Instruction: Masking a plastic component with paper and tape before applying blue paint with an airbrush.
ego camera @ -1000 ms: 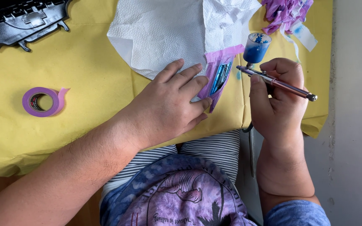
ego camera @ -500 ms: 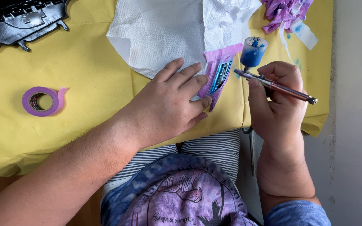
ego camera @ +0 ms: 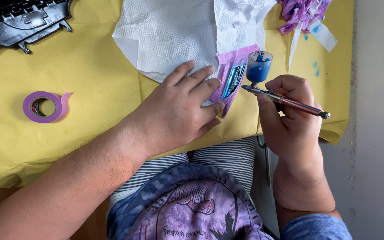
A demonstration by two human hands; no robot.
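Hands work at the near edge of the yellow-covered table (ego camera: 90, 66): the right hand (ego camera: 290, 120) is closed around an airbrush (ego camera: 285, 101) with a blue paint cup (ego camera: 258, 66), while the left hand (ego camera: 178, 111) lies flat, fingers spread, pressing a purple-masked part (ego camera: 232, 80). Beyond lie a white paper towel (ego camera: 170, 31), a purple tape roll (ego camera: 43, 106) and a black plastic piece (ego camera: 23, 20)

tape roll (ego camera: 42, 106) left of left hand (ego camera: 178, 113); airbrush (ego camera: 283, 100) right; paper towel (ego camera: 174, 33) behind.
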